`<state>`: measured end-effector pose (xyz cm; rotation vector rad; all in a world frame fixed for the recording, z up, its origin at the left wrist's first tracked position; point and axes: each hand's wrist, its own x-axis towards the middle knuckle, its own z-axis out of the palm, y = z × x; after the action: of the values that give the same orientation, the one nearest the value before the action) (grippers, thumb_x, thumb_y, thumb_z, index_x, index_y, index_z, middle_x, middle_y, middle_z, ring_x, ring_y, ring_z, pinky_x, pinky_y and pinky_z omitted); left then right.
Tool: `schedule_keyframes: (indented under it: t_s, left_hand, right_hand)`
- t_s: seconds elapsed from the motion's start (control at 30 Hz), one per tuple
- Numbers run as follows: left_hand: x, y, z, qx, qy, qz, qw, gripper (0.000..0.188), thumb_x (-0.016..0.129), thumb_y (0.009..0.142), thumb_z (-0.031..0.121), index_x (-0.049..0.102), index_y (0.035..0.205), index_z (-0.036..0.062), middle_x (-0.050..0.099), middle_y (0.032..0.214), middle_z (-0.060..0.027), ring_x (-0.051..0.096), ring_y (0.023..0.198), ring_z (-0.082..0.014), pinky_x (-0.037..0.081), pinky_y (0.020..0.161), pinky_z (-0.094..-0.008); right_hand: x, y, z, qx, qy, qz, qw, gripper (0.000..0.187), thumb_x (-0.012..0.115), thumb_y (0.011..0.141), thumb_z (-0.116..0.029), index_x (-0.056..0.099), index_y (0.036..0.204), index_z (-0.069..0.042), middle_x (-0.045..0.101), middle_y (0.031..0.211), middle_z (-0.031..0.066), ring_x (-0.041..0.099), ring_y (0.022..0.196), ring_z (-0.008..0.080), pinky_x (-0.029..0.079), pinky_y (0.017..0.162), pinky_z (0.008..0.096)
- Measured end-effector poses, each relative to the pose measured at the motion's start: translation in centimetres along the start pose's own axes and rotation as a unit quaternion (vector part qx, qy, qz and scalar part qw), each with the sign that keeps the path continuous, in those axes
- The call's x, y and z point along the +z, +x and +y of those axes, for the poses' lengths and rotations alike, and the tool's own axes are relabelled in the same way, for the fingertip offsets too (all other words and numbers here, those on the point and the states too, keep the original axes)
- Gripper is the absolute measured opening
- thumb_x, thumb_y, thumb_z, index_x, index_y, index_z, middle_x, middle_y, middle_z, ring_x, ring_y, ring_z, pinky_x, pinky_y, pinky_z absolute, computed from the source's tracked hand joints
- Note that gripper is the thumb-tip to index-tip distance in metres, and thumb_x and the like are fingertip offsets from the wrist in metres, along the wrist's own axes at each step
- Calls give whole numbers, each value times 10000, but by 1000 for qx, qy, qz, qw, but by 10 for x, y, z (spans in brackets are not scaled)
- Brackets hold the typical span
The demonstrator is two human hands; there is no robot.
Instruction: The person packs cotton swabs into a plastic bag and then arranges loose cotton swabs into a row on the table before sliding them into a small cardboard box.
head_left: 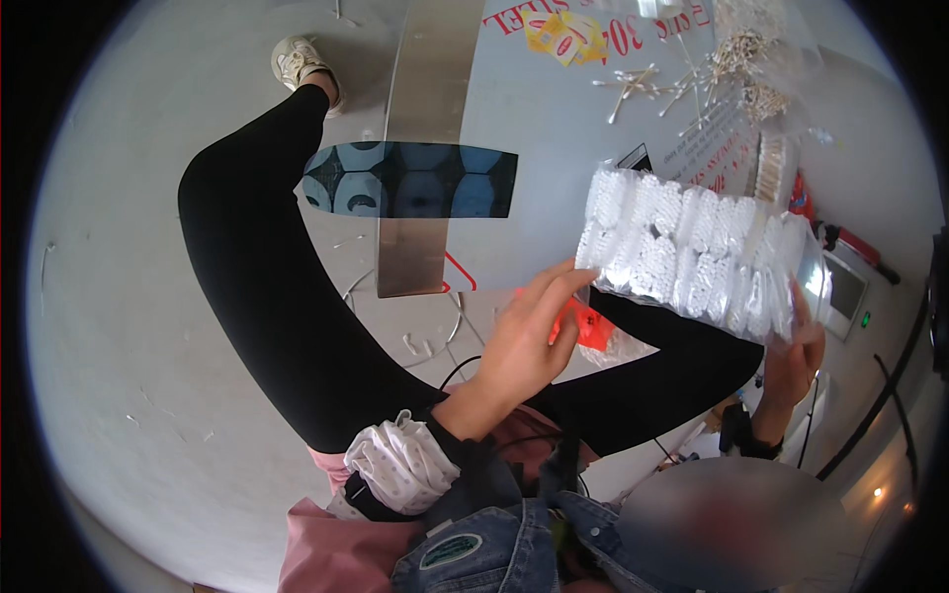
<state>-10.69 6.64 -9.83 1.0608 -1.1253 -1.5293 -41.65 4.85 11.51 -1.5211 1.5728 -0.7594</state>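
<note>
A clear plastic bag of white cotton swabs (682,247), packed in two rows of bundles, is held up at the near right of the table. My left hand (524,341) grips its near left corner, fingers bent and fingertips against the plastic. At the bag's right end, my right hand (791,356) is closed on the loose plastic, its fingers partly hidden behind the film. Loose cotton swabs (633,89) lie scattered on the tabletop beyond the bag. Farther right, a clear bag (761,64) has many more swabs in it.
The grey table (534,109) has a metal edge strip (425,79). A dark translucent film (420,183) with round shapes overhangs it. Yellow packets (565,38) lie at the back. An orange-red bag (593,331) sits below my hands. A white device (845,292) and cables are at the right.
</note>
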Motion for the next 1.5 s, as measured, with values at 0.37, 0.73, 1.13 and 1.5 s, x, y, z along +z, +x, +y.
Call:
schedule_keyframes:
  t_s: [0.37,0.73,1.13,1.5]
  left_hand:
    - [-6,2,5,8,46,4,999,431,597,842,-55,600,1253,77,593,1253,-174,625,1029,-376,525,865,-397]
    - [-4,6,21,120,190,-11,974,599,636,726,-76,654,1276,161,492,1372,-198,493,1251,-406,437,1001,-476]
    - [-4,7,25,113,197,-11,974,638,648,698,-77,661,1281,182,442,1437,-203,457,1293,-412,410,1039,-477]
    - [4,6,31,130,229,-35,964,693,633,741,2,596,1385,255,441,1444,-196,463,1308,-402,408,1052,-479]
  right_hand:
    - [57,28,-33,-28,781,511,359,189,659,940,-255,579,884,-94,295,1542,372,234,1484,473,179,1191,590]
    - [58,28,-41,-7,762,473,442,210,691,921,-252,599,874,-68,380,1508,346,290,1470,452,159,1207,566]
    - [46,12,-27,-22,-41,-26,999,298,692,906,-302,677,1051,-42,461,1466,316,359,1438,447,177,1208,554]
    - [48,5,-25,-23,-58,-17,998,320,687,908,-314,686,1080,-45,481,1452,308,391,1417,453,203,1199,559]
